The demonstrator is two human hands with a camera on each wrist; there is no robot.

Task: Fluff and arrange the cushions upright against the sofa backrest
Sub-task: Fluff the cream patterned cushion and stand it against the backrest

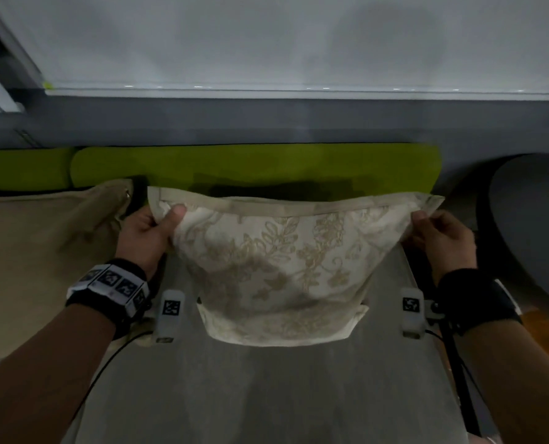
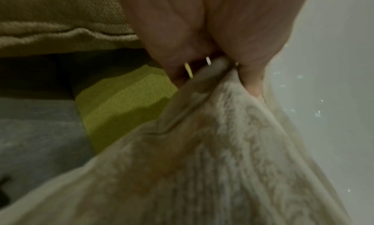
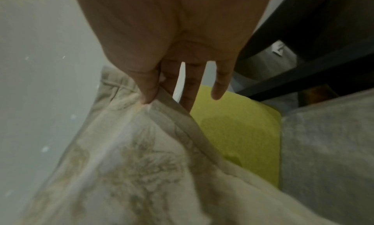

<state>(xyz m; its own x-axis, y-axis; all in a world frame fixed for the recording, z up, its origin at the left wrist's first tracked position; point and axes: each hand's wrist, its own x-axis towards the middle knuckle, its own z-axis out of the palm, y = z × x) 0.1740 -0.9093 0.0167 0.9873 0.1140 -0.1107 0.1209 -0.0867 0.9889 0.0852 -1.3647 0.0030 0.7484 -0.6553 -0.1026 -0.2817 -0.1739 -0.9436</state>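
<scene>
A cream cushion with a beige floral pattern hangs above the grey sofa seat, in front of the green backrest. My left hand pinches its top left corner, thumb on the front. My right hand pinches the top right corner. In the left wrist view the fingers grip the cushion at its seam. In the right wrist view the thumb presses the cushion's edge band against the fingers. A plain tan cushion leans at the left.
A second green backrest section lies at the far left. A dark round table stands right of the sofa, with wooden floor below it. A white wall panel and grey wall rise behind the sofa.
</scene>
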